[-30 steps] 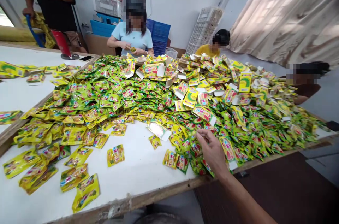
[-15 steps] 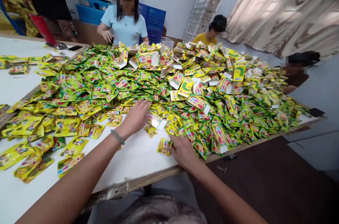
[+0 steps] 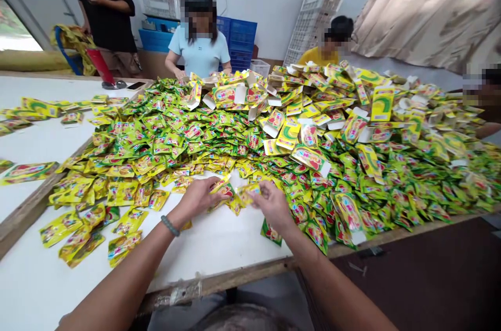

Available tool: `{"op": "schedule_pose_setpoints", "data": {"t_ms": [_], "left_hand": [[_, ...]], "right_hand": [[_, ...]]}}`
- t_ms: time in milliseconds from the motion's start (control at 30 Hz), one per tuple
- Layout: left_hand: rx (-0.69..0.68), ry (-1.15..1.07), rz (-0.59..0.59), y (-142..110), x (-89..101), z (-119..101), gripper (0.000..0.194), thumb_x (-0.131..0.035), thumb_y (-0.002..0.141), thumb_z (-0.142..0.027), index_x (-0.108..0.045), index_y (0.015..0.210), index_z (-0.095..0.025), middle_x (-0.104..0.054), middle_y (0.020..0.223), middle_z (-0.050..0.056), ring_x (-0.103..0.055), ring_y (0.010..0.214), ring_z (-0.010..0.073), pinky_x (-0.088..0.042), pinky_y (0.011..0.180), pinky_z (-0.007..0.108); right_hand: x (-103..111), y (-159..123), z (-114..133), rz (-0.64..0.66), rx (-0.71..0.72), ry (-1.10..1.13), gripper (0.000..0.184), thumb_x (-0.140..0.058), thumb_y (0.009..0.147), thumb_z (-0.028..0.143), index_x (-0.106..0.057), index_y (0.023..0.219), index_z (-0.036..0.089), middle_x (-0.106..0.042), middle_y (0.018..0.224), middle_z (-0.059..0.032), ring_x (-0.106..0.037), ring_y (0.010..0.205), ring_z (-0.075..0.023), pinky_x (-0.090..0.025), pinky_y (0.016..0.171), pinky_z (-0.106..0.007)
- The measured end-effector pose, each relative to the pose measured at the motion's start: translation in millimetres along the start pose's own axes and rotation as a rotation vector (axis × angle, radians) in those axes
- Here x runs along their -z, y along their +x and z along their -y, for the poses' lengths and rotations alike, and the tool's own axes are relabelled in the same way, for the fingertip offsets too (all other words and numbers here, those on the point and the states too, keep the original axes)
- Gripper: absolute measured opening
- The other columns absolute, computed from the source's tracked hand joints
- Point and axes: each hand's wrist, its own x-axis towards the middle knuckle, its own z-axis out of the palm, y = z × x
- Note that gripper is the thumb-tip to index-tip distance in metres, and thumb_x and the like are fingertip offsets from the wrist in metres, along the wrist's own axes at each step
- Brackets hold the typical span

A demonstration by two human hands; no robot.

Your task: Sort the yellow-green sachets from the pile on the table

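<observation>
My left hand (image 3: 199, 197), with a beaded bracelet at the wrist, grips a small yellow-green carton (image 3: 224, 188) whose white end flaps point to the right. My right hand (image 3: 273, 207) pinches a yellow sachet (image 3: 249, 193), slightly blurred, close to the carton's open end. Both hands are just above the white tabletop (image 3: 219, 242), at the near edge of the heap. Below my right hand lies a green sachet (image 3: 271, 232). Several loose yellow sachets (image 3: 125, 247) lie left of my left forearm.
A large heap of green and yellow sachets (image 3: 164, 132) spreads ahead, with open cartons (image 3: 313, 156) piled on its right side. A wooden strip (image 3: 31, 205) divides the table at left. Co-workers (image 3: 199, 54) are across the table; a phone (image 3: 135, 85) lies at the back.
My left hand has taken hold of the carton and drawn it nearer. The right hand has lifted the yellow sachet from the table to the carton's open end. The view has shifted left.
</observation>
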Motion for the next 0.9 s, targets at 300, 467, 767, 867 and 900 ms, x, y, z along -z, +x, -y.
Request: {"op": "schedule_pose_setpoints", "data": {"t_ms": [300, 467, 767, 867, 900], "left_hand": [[0.16, -0.852, 0.053, -21.5, -16.6, -1.2, 0.045, -0.066, 0.071, -0.048, -0.06, 0.099, -0.013, -0.069, 0.088, 0.006, -0.058, 0.065, 0.0148, -0.041, 0.056, 0.022], [0.119, -0.897, 0.182, -19.8, -19.8, -4.5, 0.041, -0.069, 0.069, -0.044, -0.064, 0.096, -0.014, -0.069, 0.085, 0.004, -0.06, 0.067, 0.0149, -0.042, 0.058, 0.022], [0.428, -1.139, 0.16, -19.4, -23.4, -4.7, 0.059, -0.079, 0.056, -0.036, -0.057, 0.107, -0.015, -0.069, 0.074, 0.002, -0.058, 0.056, 0.0122, -0.041, 0.052, 0.021], [0.434, -1.155, 0.157, -18.4, -25.5, -7.7, 0.06, -0.08, 0.055, -0.033, -0.057, 0.108, -0.015, -0.069, 0.074, 0.001, -0.059, 0.057, 0.0122, -0.04, 0.052, 0.021], [0.426, -1.151, 0.157, -18.6, -25.9, -7.8, 0.059, -0.08, 0.055, -0.033, -0.058, 0.107, -0.015, -0.069, 0.075, 0.001, -0.059, 0.058, 0.0124, -0.041, 0.053, 0.021]], "right_hand": [[-12.6, 22.4, 0.7, 0.05, 0.015, -0.031, 0.022, -0.067, 0.067, 0.038, -0.059, 0.069, 0.017, -0.052, 0.058, 0.0037, -0.046, 0.054, -0.0101, -0.034, 0.048, -0.021], [-9.8, 18.8, 1.9, 0.1, 0.017, -0.248, 0.024, -0.067, 0.066, 0.038, -0.057, 0.061, 0.016, -0.044, 0.053, 0.0053, -0.04, 0.05, -0.0088, -0.028, 0.046, -0.02], [55.1, -49.0, 14.4, 0.105, -0.08, -1.04, 0.024, -0.059, 0.08, 0.04, -0.06, 0.069, 0.018, -0.061, 0.065, -0.0037, -0.055, 0.063, -0.017, -0.034, 0.059, -0.026], [47.4, -67.7, 4.5, 0.154, -0.062, -1.152, 0.021, -0.064, 0.077, 0.034, -0.061, 0.089, 0.017, -0.064, 0.088, -0.009, -0.058, 0.08, -0.0211, -0.036, 0.065, -0.027], [41.4, -69.5, 1.0, 0.169, -0.038, -1.131, 0.025, -0.066, 0.076, 0.032, -0.06, 0.095, 0.017, -0.064, 0.094, -0.0093, -0.058, 0.084, -0.021, -0.036, 0.066, -0.026]]}}
